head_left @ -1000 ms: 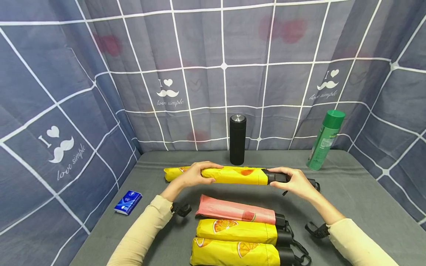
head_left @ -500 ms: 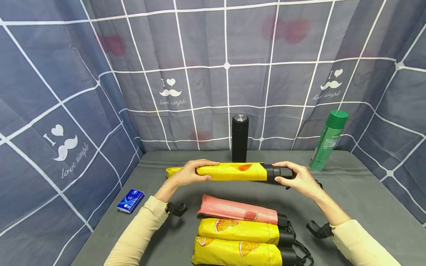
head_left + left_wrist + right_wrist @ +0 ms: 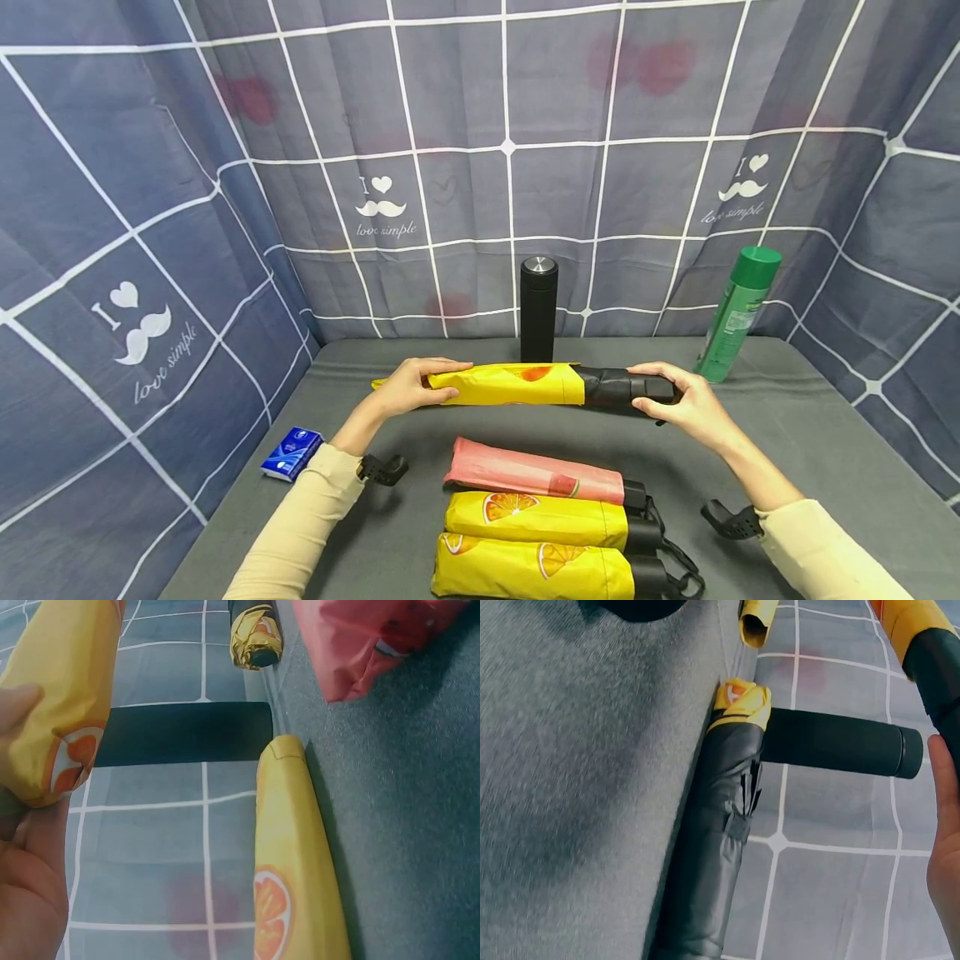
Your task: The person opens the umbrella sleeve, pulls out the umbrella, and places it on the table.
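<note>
A folded umbrella (image 3: 611,387) is held level over the back of the table, its yellow orange-print sleeve (image 3: 517,385) covering only the left part. My left hand (image 3: 408,388) grips that sleeve near its left end; the left wrist view shows the thumb on the fabric. My right hand (image 3: 693,404) pinches the black handle at the other end. A stretch of black umbrella shows between sleeve and handle. Behind it on the table, mostly hidden in the head view, lie another yellow sleeve (image 3: 296,840) and a black folded umbrella (image 3: 701,840) with a yellow end.
In front lie a pink sleeved umbrella (image 3: 536,471) and two yellow ones, a farther one (image 3: 555,518) and a nearer one (image 3: 517,571). A black flask (image 3: 537,312) stands at the back, a green spray can (image 3: 735,317) at right, a blue tissue pack (image 3: 292,454) at left.
The umbrella has been lifted slightly. My left hand has moved left with the sleeve and my right hand a little right, so more black shows between sleeve and handle.
</note>
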### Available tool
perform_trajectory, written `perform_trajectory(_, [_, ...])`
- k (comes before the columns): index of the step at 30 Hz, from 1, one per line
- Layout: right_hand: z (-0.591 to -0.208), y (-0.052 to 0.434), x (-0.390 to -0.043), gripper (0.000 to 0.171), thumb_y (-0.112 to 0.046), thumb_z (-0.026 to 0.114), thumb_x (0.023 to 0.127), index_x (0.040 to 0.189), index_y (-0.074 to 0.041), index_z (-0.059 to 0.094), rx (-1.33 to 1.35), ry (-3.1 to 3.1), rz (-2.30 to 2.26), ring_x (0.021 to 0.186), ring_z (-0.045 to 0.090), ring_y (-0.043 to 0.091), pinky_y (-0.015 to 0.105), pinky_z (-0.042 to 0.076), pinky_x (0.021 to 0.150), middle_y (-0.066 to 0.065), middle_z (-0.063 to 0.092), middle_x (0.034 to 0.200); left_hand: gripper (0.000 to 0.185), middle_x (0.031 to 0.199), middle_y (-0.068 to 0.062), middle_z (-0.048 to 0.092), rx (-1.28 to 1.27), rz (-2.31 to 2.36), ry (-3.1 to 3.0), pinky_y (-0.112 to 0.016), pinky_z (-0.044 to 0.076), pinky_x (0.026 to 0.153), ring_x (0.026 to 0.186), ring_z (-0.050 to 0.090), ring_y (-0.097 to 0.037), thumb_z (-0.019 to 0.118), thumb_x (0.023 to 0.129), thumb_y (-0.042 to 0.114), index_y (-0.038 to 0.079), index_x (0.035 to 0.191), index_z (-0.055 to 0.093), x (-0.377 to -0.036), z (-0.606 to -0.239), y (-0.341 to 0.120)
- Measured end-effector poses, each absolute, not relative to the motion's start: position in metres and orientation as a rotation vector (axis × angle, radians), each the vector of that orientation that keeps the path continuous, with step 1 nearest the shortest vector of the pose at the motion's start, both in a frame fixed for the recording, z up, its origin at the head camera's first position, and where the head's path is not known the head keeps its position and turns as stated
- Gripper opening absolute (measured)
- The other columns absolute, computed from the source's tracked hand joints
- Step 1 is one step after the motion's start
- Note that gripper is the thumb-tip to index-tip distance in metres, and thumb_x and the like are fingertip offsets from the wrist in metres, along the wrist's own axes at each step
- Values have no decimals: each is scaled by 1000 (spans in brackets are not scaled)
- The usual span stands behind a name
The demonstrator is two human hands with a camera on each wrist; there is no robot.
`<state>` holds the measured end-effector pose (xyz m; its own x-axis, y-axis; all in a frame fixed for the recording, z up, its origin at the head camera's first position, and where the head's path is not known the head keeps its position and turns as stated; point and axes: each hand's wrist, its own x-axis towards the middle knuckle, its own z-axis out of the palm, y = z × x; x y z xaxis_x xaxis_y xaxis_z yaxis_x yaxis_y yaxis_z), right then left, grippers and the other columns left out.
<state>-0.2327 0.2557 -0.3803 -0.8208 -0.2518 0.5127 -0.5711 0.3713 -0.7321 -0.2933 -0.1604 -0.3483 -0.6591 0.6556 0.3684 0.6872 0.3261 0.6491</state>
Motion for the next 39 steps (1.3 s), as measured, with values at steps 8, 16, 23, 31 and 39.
perform_trajectory(8, [-396,274,-239,41,1,75,78,117,-3,63,697,-2325,1417,65,59,9,26,50,51,-12,61,109,36,115,-16,64,-1259,-1272,-2545,-23,49,70,94,57,-15,69,83,0,-3,118,64,-291,-350,-175])
perform_trajectory(16, [-397,283,-230,41,7,73,76,116,3,61,651,-2343,1398,65,56,4,25,48,49,-15,62,106,34,114,-19,63,-1227,-1309,-2546,-23,51,68,90,58,-13,68,84,-1,-7,117,63,-291,-358,-193])
perform_trajectory(23, [-386,282,-212,37,4,73,78,114,5,61,600,-2392,1328,62,56,4,26,49,49,-15,61,102,36,119,-21,60,-1157,-1448,-2534,-22,51,68,92,57,-12,67,85,-3,-6,121,61,-299,-376,-212])
perform_trajectory(31, [-388,292,-207,36,2,73,79,114,4,61,541,-2414,1288,56,54,6,25,47,47,-17,60,98,37,119,-19,61,-1079,-1514,-2524,-23,51,65,85,57,-10,69,85,4,-1,122,63,-314,-402,-236])
perform_trajectory(39, [-412,308,-213,37,1,73,79,114,4,61,507,-2441,1275,56,51,5,25,45,47,-16,60,100,38,122,-23,58,-1030,-1536,-2524,-21,50,64,85,55,-7,69,85,2,-4,121,61,-317,-422,-254])
